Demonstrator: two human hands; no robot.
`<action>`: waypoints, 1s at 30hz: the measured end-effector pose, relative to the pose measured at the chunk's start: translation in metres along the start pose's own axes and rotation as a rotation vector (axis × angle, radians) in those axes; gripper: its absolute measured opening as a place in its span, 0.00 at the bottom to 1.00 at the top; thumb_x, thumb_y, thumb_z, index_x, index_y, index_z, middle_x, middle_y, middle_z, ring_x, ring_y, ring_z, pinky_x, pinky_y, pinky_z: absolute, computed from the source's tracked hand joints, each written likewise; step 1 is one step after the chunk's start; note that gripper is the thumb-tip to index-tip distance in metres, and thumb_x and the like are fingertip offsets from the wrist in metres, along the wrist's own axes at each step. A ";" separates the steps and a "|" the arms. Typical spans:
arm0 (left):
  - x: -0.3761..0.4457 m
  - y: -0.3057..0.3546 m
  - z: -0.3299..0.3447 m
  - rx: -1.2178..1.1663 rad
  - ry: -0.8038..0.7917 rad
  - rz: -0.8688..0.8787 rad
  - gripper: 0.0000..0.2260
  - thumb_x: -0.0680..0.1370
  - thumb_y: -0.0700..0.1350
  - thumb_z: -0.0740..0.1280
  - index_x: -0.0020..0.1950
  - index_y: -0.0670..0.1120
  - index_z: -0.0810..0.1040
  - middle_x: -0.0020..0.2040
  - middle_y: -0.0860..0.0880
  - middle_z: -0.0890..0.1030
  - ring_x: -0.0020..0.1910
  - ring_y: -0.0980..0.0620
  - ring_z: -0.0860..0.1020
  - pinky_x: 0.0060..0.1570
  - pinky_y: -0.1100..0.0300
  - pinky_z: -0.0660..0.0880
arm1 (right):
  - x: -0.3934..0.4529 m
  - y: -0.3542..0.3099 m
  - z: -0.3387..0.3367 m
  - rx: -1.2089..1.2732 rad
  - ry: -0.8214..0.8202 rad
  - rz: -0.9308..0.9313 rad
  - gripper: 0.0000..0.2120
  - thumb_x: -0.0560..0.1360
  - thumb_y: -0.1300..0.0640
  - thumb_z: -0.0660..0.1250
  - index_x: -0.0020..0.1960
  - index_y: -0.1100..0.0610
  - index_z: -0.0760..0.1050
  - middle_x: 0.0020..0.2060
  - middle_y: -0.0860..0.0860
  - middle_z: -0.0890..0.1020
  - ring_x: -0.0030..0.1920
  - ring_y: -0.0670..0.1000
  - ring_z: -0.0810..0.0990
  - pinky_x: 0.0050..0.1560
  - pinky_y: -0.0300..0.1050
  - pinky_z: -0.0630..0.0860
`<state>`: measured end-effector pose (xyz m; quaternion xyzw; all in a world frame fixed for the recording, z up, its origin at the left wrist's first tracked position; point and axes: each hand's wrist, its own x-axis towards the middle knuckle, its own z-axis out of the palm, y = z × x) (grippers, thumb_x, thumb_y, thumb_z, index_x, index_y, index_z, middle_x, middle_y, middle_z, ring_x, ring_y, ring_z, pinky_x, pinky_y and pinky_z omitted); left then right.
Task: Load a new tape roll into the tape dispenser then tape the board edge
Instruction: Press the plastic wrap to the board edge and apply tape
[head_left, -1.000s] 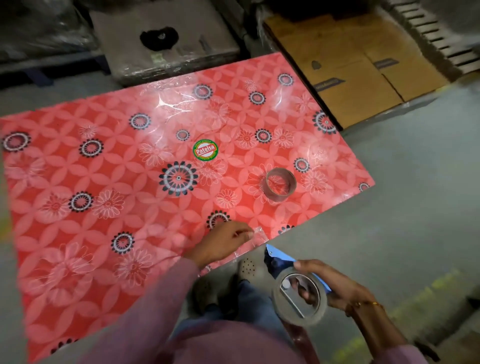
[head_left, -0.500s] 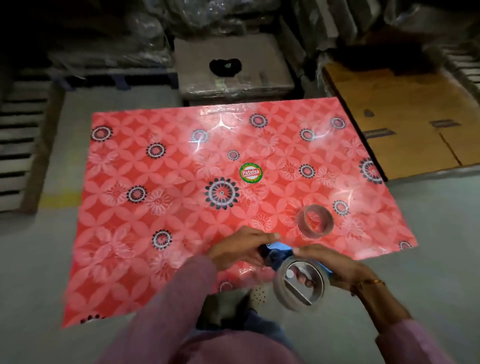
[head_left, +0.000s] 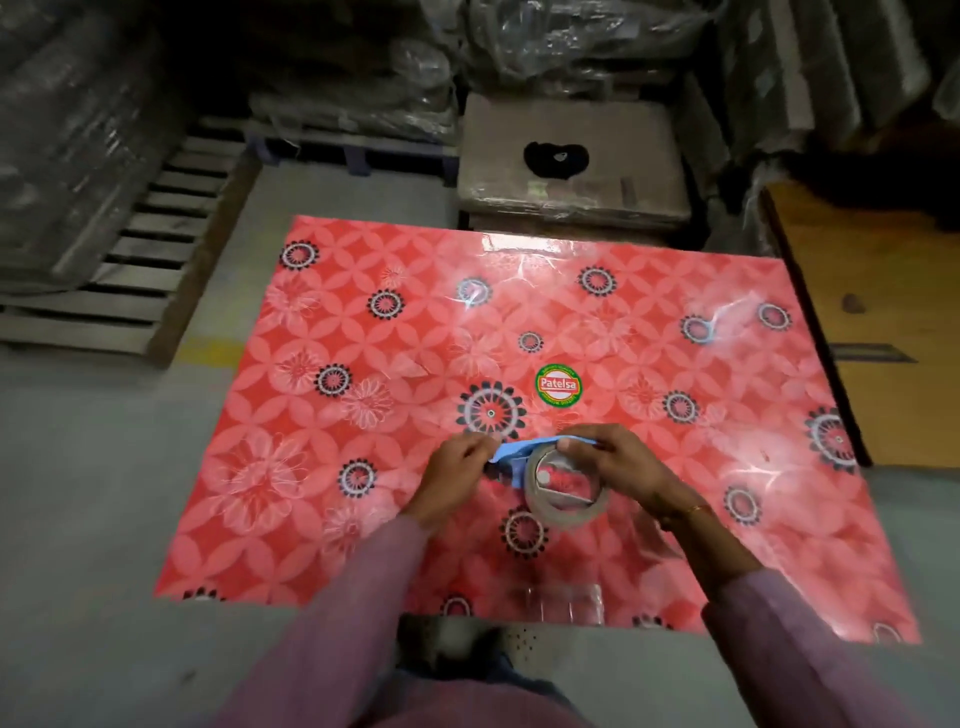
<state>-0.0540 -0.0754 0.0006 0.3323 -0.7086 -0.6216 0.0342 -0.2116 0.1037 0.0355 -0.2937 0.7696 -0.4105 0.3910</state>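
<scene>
Both hands have lifted over the board (head_left: 363, 467): left hand (head_left: 457, 475) and right hand (head_left: 618, 462) seemingly pinch the blue dispenser (head_left: 511, 451), roll (head_left: 566, 488) loaded. "Patelsa" sticker (head_left: 558, 384) at twelve o'clock.

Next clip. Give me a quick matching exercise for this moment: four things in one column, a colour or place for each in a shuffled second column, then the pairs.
Things:
1. tape dispenser
2. tape roll
3. round sticker
4. wooden pallet

Colour or place:
A. on the floor, left of the board
B. blue, gripped by the left hand and the right hand
C. green-rimmed, stuck near the board's middle
D. pale ring mounted on the dispenser

Pairs: 1-B, 2-D, 3-C, 4-A
</scene>
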 end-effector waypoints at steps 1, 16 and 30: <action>0.007 -0.001 -0.001 0.067 0.013 0.047 0.22 0.76 0.60 0.62 0.35 0.43 0.76 0.34 0.53 0.74 0.35 0.58 0.70 0.40 0.57 0.67 | 0.008 0.002 -0.001 -0.019 0.008 -0.022 0.07 0.81 0.58 0.67 0.48 0.54 0.84 0.38 0.40 0.81 0.41 0.40 0.76 0.45 0.40 0.73; 0.057 0.007 -0.007 0.020 0.129 -0.065 0.14 0.79 0.52 0.68 0.45 0.41 0.82 0.38 0.47 0.81 0.37 0.53 0.75 0.41 0.55 0.71 | 0.053 0.019 -0.001 -0.028 0.150 -0.039 0.11 0.80 0.52 0.68 0.59 0.54 0.85 0.52 0.49 0.87 0.54 0.49 0.85 0.57 0.50 0.79; 0.068 0.018 -0.011 0.015 0.086 -0.080 0.07 0.80 0.48 0.69 0.52 0.45 0.83 0.44 0.49 0.83 0.42 0.51 0.79 0.40 0.63 0.74 | 0.057 0.013 0.002 -0.046 0.218 -0.030 0.12 0.79 0.51 0.69 0.59 0.54 0.84 0.53 0.50 0.86 0.53 0.52 0.84 0.57 0.52 0.80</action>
